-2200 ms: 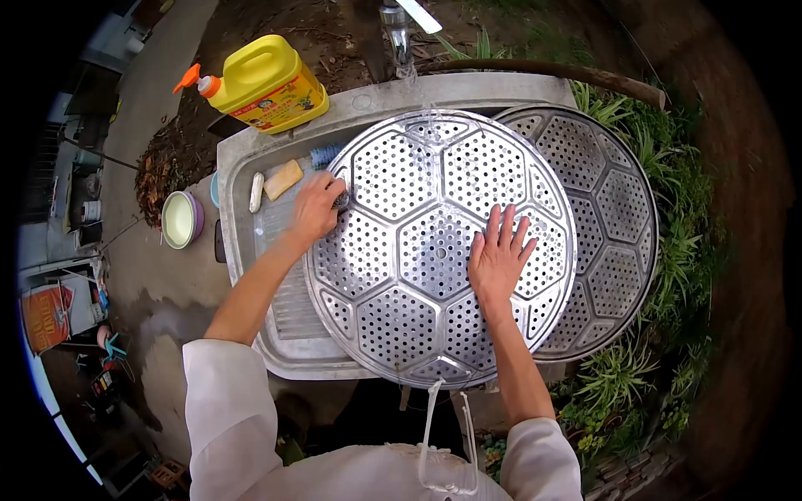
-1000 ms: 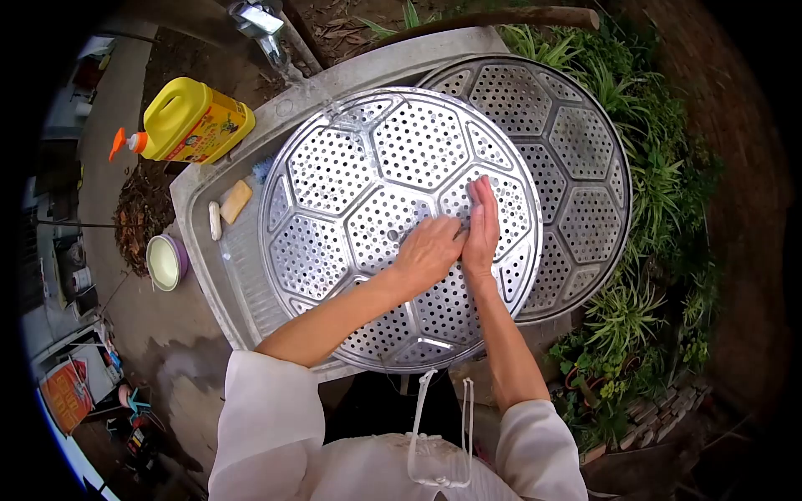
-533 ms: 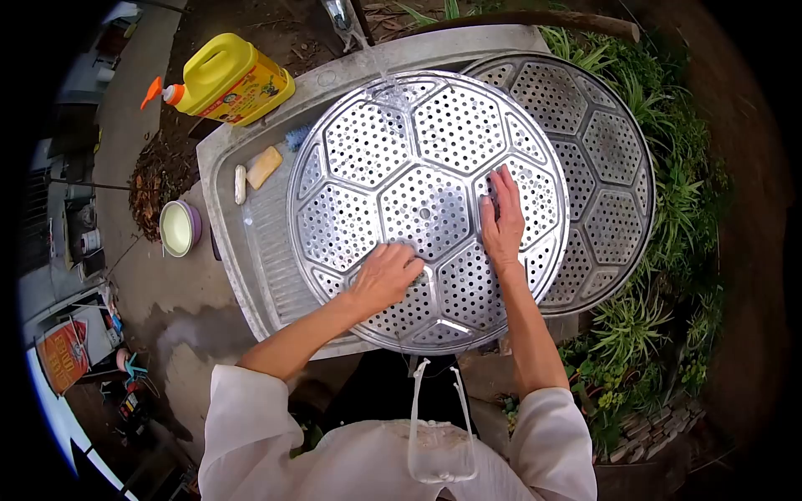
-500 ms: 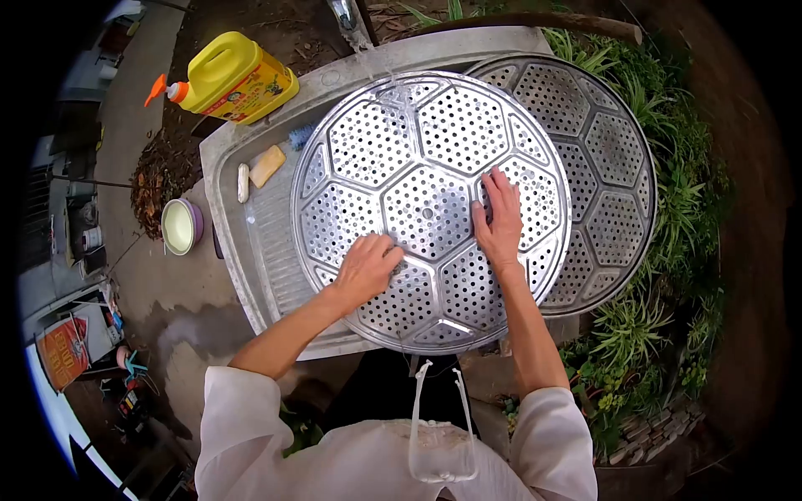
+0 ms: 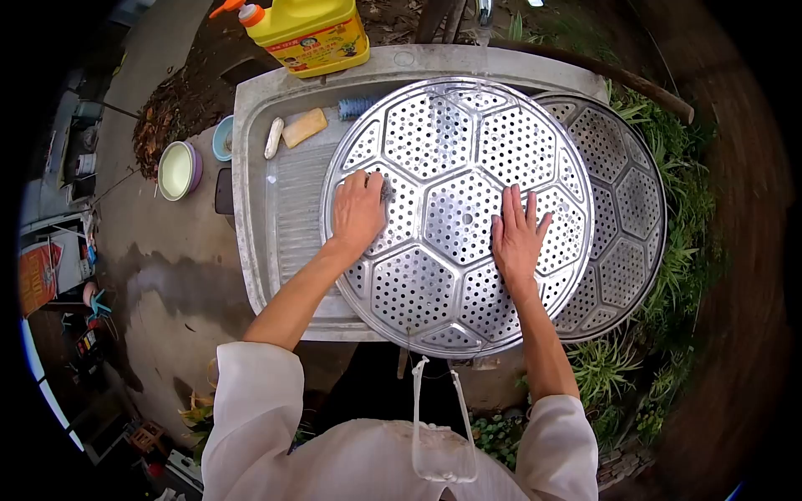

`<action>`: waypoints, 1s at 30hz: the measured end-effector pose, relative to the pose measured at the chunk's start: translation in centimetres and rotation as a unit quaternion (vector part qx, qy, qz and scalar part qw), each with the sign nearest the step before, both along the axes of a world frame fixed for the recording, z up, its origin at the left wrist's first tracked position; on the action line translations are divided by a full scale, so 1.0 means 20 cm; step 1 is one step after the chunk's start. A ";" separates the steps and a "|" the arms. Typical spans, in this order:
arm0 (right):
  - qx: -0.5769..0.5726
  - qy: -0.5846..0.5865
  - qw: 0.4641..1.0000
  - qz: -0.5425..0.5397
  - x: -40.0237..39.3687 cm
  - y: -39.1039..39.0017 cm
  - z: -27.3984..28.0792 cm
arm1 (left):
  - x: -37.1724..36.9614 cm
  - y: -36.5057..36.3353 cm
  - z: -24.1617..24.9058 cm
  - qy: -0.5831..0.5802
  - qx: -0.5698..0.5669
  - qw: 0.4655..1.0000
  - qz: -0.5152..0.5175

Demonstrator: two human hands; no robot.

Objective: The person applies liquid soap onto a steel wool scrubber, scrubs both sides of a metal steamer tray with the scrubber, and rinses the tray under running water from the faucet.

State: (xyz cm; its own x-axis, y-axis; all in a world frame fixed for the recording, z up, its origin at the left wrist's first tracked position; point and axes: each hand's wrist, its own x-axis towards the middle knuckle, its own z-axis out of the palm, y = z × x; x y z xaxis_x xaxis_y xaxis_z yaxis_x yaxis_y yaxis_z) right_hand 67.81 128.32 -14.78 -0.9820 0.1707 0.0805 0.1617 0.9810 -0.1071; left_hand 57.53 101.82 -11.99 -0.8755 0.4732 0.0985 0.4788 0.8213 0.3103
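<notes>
A large round perforated metal steamer tray (image 5: 464, 219), wet and shiny, lies across the concrete sink. My left hand (image 5: 359, 209) presses on its left part, with fingers curled round a small dark scouring pad (image 5: 386, 190) that shows only at its edge. On the right of the tray's centre my right hand (image 5: 518, 238) lies flat, fingers spread and touching the metal. A second, duller perforated tray (image 5: 622, 200) lies partly hidden under the right side of the first. Water from the tap (image 5: 484, 12) runs down onto the tray's far edge.
The concrete sink (image 5: 251, 242) holds a yellow sponge (image 5: 304, 128), a whitish bar-like piece (image 5: 274, 138) and a blue brush (image 5: 357, 108). A yellow detergent jug (image 5: 313, 37) stands on its far rim. Bowls (image 5: 177, 171) sit on the ground at left; plants (image 5: 668, 267) border the right.
My left hand has moved away from me and leftward over the tray. My right hand's fingers lie flatter. The whole view has shifted, and the tray sits farther right in it.
</notes>
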 end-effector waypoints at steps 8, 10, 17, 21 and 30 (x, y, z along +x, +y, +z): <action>-0.082 0.061 0.995 -0.007 0.01 0.00 -0.01 | 0.26 0.16 0.06 -0.098 0.015 0.973 -0.209; -0.088 0.089 0.992 -0.002 0.00 -0.01 -0.01 | 0.10 0.02 0.05 -0.076 0.003 0.975 -0.208; -0.091 0.122 0.988 -0.006 0.01 -0.01 0.01 | 0.20 0.20 0.07 -0.106 0.004 0.920 -0.377; -0.102 0.135 0.985 -0.015 0.01 -0.01 0.02 | 0.00 -0.04 0.15 -0.095 -0.020 0.943 -0.320; -0.120 0.110 0.986 -0.031 0.02 -0.01 0.02 | 0.24 0.35 0.10 -0.137 0.028 0.881 -0.451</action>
